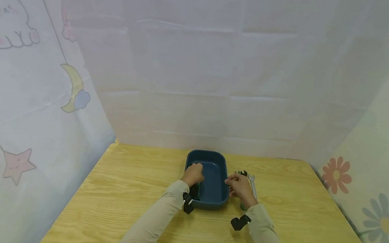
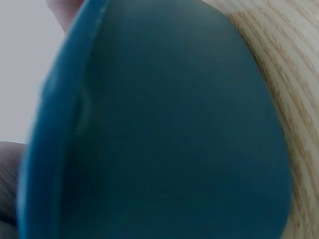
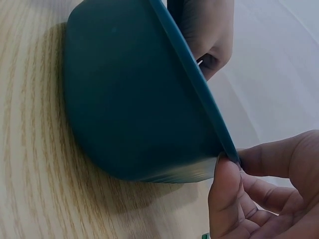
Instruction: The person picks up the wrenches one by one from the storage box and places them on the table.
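Note:
A dark blue rectangular bin [image 1: 214,183] stands on the table. My right hand [image 1: 240,187] pinches its right rim between thumb and finger, seen closely in the right wrist view [image 3: 269,194]. Inside the bin's left part, my left hand [image 1: 194,174] has its fingers curled over a dark item with a green edge [image 1: 195,191], mostly hidden by the hand and wrist. A small pale glint shows within this fist [image 3: 212,40] in the right wrist view. The bin's outer wall [image 2: 179,119] fills most of the left wrist view.
Just right of the bin lie a silver wrench [image 1: 253,184] and a black open-ended tool head [image 1: 244,173], with green parts partly hidden by the right hand. The wooden table [image 1: 122,192] is bounded by a sheet-covered back wall [image 1: 192,67] and side walls.

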Tool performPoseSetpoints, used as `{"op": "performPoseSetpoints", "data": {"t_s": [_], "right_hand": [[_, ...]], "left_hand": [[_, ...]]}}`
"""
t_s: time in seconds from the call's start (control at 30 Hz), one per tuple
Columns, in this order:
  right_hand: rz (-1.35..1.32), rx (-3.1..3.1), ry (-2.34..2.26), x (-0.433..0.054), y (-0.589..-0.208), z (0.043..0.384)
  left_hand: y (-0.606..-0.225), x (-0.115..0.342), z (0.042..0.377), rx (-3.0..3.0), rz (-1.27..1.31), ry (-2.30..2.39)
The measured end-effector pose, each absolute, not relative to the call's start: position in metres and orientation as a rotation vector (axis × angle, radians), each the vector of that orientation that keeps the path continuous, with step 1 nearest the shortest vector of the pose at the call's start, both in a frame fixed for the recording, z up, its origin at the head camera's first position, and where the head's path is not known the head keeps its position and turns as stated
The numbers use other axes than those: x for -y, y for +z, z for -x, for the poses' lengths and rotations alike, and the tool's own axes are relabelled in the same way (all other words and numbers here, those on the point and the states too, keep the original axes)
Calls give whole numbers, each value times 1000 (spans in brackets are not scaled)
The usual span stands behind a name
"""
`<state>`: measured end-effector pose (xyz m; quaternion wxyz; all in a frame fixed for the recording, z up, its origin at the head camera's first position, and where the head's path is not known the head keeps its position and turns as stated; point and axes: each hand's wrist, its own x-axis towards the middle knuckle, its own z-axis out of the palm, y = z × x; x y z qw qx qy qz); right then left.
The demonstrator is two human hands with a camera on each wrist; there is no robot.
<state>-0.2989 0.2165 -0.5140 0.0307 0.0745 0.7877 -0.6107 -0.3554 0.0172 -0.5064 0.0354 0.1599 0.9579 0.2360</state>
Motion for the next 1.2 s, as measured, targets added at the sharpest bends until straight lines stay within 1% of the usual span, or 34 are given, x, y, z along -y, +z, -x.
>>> {"op": "performPoseSetpoints", "data": {"t_s": [0.47, 0.73, 1.2], "right_hand": [[-207, -2454, -1869, -216, -514, 299], [-210, -2446, -1876, -216, -512, 300], [-232, -2438, -1854, -218, -512, 300]], "left_hand": [[-520, -23, 357, -2959, -445, 720], [-520, -29, 358, -3019, -351, 678], [-527, -33, 364, -3012, -305, 703]]}}
